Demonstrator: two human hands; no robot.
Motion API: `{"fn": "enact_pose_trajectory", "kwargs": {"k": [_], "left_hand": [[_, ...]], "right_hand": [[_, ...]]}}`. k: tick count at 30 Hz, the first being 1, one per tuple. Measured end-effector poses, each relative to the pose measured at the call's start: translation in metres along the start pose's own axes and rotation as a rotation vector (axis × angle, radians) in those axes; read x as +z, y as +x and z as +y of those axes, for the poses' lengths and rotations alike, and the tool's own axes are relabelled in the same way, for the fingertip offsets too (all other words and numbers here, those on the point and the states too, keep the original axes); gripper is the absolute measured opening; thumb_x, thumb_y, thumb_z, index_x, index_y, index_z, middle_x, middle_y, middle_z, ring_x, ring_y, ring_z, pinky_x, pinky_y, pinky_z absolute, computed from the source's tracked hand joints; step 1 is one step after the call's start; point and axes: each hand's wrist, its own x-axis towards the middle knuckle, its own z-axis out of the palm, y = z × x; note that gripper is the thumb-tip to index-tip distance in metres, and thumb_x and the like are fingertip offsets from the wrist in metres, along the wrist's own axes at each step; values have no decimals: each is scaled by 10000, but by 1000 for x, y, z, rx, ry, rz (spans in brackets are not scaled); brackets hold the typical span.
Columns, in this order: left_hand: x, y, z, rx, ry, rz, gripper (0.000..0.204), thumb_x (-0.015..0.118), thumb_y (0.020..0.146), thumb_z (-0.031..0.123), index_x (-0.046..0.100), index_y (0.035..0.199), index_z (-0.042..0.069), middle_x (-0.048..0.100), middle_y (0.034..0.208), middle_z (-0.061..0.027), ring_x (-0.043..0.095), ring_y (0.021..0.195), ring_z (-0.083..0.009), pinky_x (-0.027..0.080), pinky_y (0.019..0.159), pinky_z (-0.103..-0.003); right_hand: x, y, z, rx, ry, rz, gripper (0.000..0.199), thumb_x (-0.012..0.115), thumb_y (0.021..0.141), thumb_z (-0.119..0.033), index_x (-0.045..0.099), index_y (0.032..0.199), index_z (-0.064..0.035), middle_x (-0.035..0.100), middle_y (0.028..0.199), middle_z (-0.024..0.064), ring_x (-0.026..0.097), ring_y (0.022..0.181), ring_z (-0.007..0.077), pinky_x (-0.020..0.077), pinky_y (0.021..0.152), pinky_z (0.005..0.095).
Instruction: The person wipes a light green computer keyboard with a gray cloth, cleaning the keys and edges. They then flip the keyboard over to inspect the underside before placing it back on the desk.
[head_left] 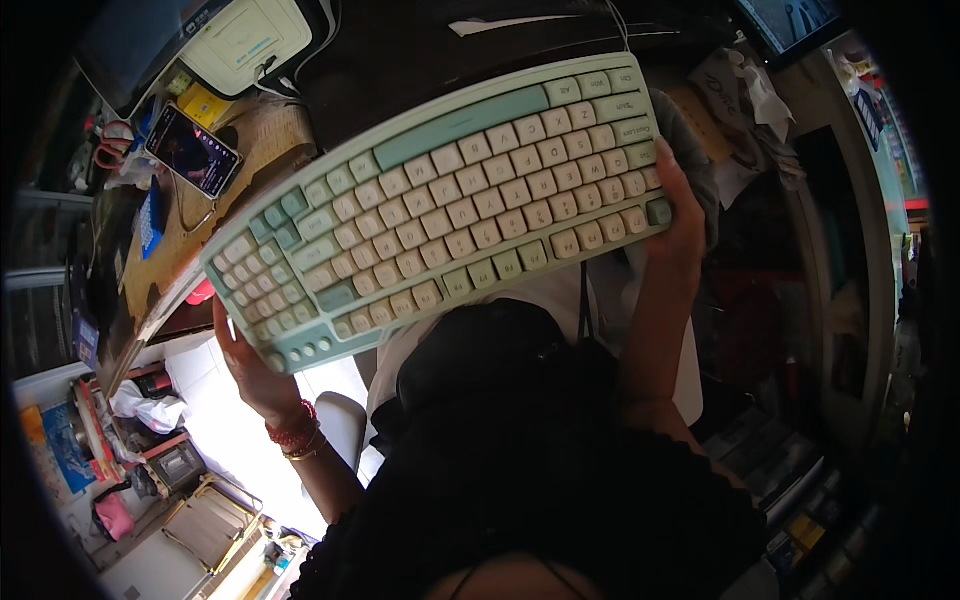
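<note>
Both hands grip a mint-green and cream keyboard (450,200) by its short ends, holding it in the air, tilted, with the keys facing the camera. At the keyboard's lower end, the left hand (250,365), wearing red and gold bangles (296,432) at the wrist, clasps the edge; at its upper end, the right hand (680,215) wraps its fingers round the corner. Beyond the keyboard's lower end, a wooden worktop (250,150) carries a lit smartphone (193,150) and a white box-like device (245,40).
</note>
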Motion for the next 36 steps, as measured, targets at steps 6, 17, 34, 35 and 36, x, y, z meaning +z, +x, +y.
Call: {"fn": "enact_pose_trajectory", "kwargs": {"k": [6, 17, 34, 35, 36], "left_hand": [[-14, -1, -14, -248, 16, 128, 360, 433, 996, 268, 484, 1246, 14, 625, 1058, -113, 608, 962, -189, 485, 870, -319], [20, 20, -6, -175, 659, -373, 371, 677, 855, 352, 587, 899, -5, 575, 736, -15, 505, 674, -82, 416, 621, -234], [159, 63, 16, 243, 572, -250, 462, 830, 689, 365, 603, 917, 33, 688, 749, -90, 683, 656, -166, 527, 582, -265], [160, 61, 12, 250, 567, -239, 457, 828, 690, 367, 603, 913, 37, 688, 748, -87, 682, 648, -169, 526, 576, -266], [161, 60, 8, 257, 563, -227, 452, 826, 691, 368, 603, 909, 40, 688, 746, -84, 681, 640, -172, 525, 570, -268]], "right_hand": [[-3, 7, 8, -80, -323, -306, 577, 513, 952, -291, 347, 1400, 32, 483, 1348, 189, 464, 1263, 249, 408, 1018, 366], [70, 3, -11, -235, -506, -209, 403, 704, 815, -202, 617, 1136, 27, 661, 1035, 153, 637, 972, 216, 516, 857, 320], [121, -2, 8, -969, -1258, -51, 186, 632, 864, -149, 625, 1001, -22, 646, 991, 104, 615, 948, 228, 496, 821, 358], [121, -3, 13, -972, -1263, -55, 189, 630, 865, -147, 623, 1006, -21, 644, 996, 106, 613, 952, 230, 494, 825, 360], [122, -5, 15, -982, -1265, -58, 193, 628, 865, -145, 621, 1011, -19, 642, 1001, 108, 611, 957, 232, 492, 829, 361]]}}
